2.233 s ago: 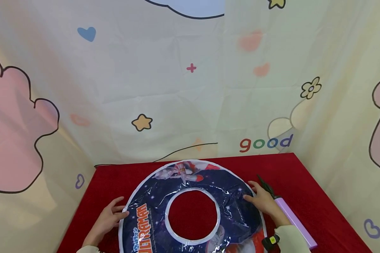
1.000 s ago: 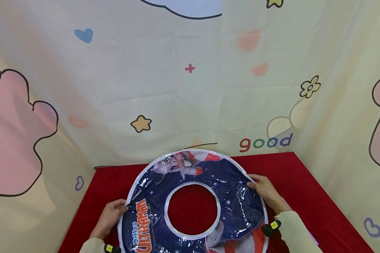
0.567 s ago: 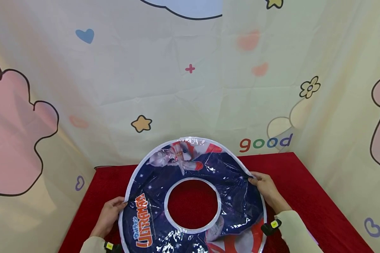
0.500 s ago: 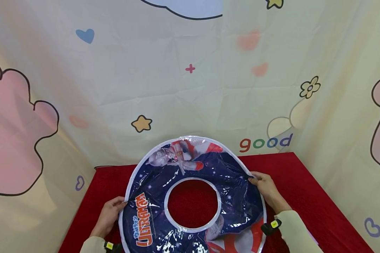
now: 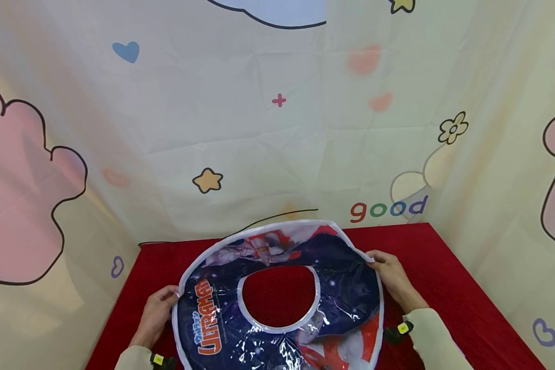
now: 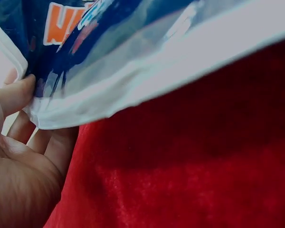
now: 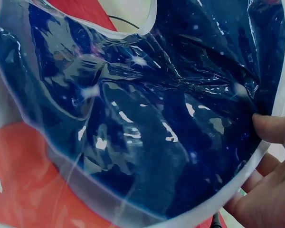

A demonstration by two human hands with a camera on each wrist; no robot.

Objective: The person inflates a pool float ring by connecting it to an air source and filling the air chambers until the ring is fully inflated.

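A flat, uninflated swim ring (image 5: 347,288), navy with a white border and orange ULTRAMAN lettering, is held over the red cloth. At its left edge my left hand (image 5: 157,313) pinches the white border between thumb and fingers; the left wrist view shows the thumb on top of the vinyl (image 6: 109,71) and the fingers beneath. My right hand (image 5: 393,275) pinches the opposite edge a little higher up. Creases spread from the right thumb across the dark vinyl (image 7: 147,133) in the right wrist view. The ring's nearest part runs out of the head view.
A red cloth (image 5: 425,262) covers the table. Behind it and along both sides hangs a pale curtain (image 5: 259,128) printed with cartoon shapes. Through the ring's hole the red cloth shows. My right forearm hides nearly all of the lilac tube.
Both hands have gone from loose beside the ring to pinching its edges. The ring's far edge rose, then came down in the last half second, and the ring now looks more bent, its hole flattened.
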